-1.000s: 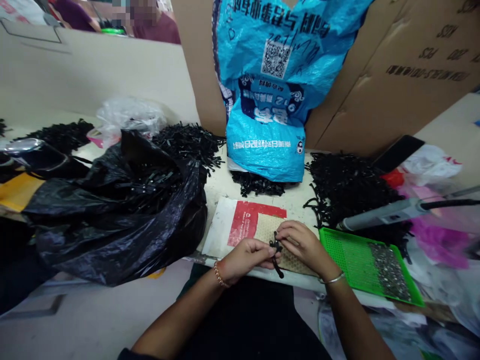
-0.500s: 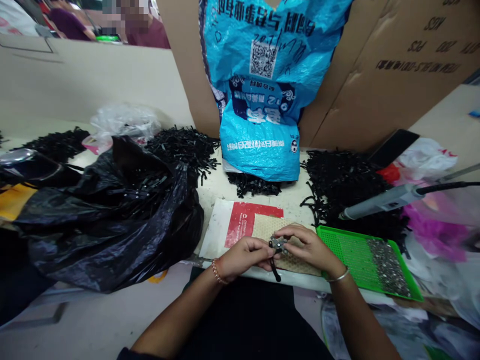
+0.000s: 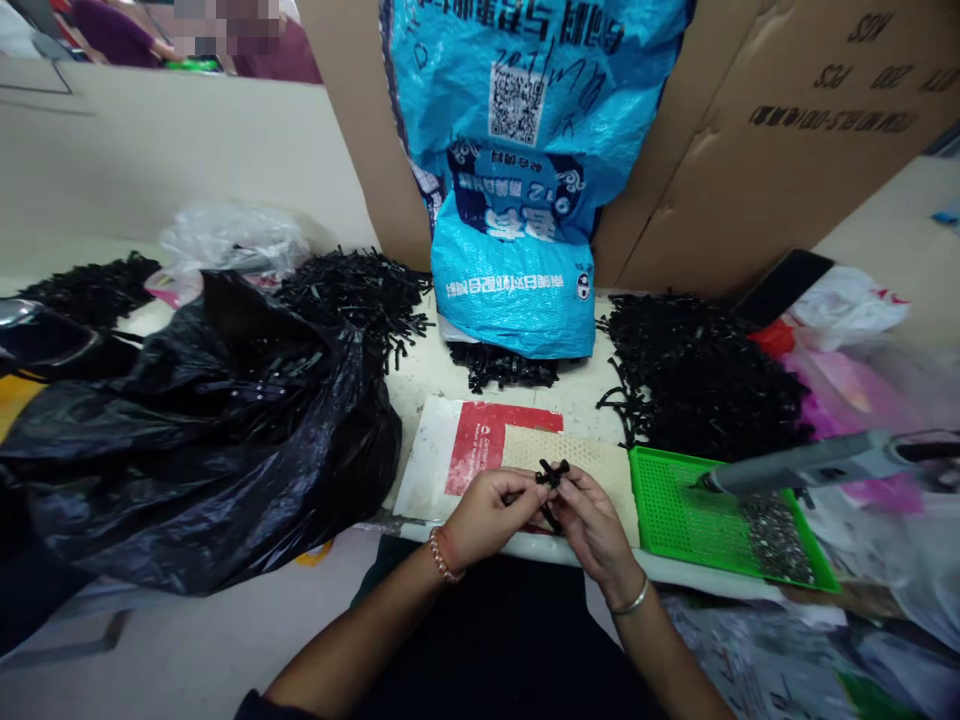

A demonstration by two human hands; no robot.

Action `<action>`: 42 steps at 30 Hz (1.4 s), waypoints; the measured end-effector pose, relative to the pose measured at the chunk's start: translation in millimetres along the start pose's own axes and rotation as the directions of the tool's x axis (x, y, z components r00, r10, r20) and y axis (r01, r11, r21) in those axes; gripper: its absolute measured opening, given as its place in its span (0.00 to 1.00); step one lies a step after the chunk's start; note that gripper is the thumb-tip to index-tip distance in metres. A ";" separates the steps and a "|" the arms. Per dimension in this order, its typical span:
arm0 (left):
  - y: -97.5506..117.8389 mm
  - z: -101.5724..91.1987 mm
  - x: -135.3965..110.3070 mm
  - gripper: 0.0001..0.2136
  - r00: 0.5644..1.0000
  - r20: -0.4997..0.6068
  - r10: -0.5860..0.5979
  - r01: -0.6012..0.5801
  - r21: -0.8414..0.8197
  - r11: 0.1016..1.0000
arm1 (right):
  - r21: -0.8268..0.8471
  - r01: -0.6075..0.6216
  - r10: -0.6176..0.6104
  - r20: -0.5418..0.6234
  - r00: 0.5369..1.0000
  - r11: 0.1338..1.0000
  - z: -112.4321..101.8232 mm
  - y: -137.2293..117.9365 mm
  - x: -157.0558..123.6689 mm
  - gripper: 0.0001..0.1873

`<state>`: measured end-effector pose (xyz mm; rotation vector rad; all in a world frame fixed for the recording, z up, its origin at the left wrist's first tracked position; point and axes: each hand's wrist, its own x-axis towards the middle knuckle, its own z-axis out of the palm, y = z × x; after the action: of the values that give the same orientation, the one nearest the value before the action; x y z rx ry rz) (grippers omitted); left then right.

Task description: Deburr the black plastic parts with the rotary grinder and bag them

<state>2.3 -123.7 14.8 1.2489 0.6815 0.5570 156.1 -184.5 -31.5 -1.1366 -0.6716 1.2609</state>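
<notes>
In front of my body, my left hand (image 3: 493,510) pinches a small black part with crossing arms (image 3: 553,476) between thumb and fingers. My right hand (image 3: 595,522) grips the same part from the other side, its fingers closed. One thin black arm hangs below the fingertips; much of the part is hidden by the fingers. Both hands are just over a beige textured pad (image 3: 600,455), which lies on a red and white sheet (image 3: 431,450). To the right sits a green tray (image 3: 660,480) with many tiny metal pieces, probably screws.
A grey corded electric screwdriver (image 3: 810,466) hangs above the tray. Black strip piles (image 3: 697,370) lie at right and behind a black plastic bag (image 3: 300,470) at left. A blue woven sack (image 3: 517,270) leans on cardboard (image 3: 720,190). People (image 3: 277,45) are beyond the partition.
The part has been turned over: its grey metallic face showed before, its black crossed arms show now. My right hand has rotated and closed in. The screwdriver has swung right and lower.
</notes>
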 end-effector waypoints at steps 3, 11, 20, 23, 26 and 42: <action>0.7 -0.6 -1.7 0.17 0.999 0.036 0.039 -0.042 0.061 0.997 | -0.037 -0.021 0.021 0.000 1.000 0.999 -3.4 -12.5 4.1 0.15; 0.2 -1.5 -0.2 0.18 0.998 0.058 0.025 -0.029 0.074 0.997 | -0.065 -0.141 0.148 0.127 0.981 0.988 -5.8 -33.9 11.9 0.15; 7.3 -2.6 -3.7 0.21 0.947 0.141 -0.289 0.318 -0.280 0.906 | -0.177 -0.006 0.015 0.045 0.999 0.984 -9.6 -51.4 23.8 0.16; 12.7 -5.0 -4.6 0.21 0.929 0.224 -0.295 0.355 -0.315 0.880 | -0.258 -0.026 0.056 0.112 0.992 0.966 -10.1 -61.9 25.2 0.16; 13.6 -6.6 -3.8 0.20 0.919 0.262 -0.296 0.373 -0.328 0.868 | -0.235 -0.070 0.110 0.161 0.981 0.969 -7.5 -67.3 24.9 0.15; 5.5 -12.1 5.3 0.20 0.913 0.202 -0.354 0.403 -0.317 0.859 | -0.173 -0.124 0.160 0.209 0.965 0.977 -6.9 -69.0 26.8 0.17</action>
<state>-3.0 -110.7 17.3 0.7778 0.6563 0.2448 194.9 -155.1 24.8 -1.2010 -0.8817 1.4933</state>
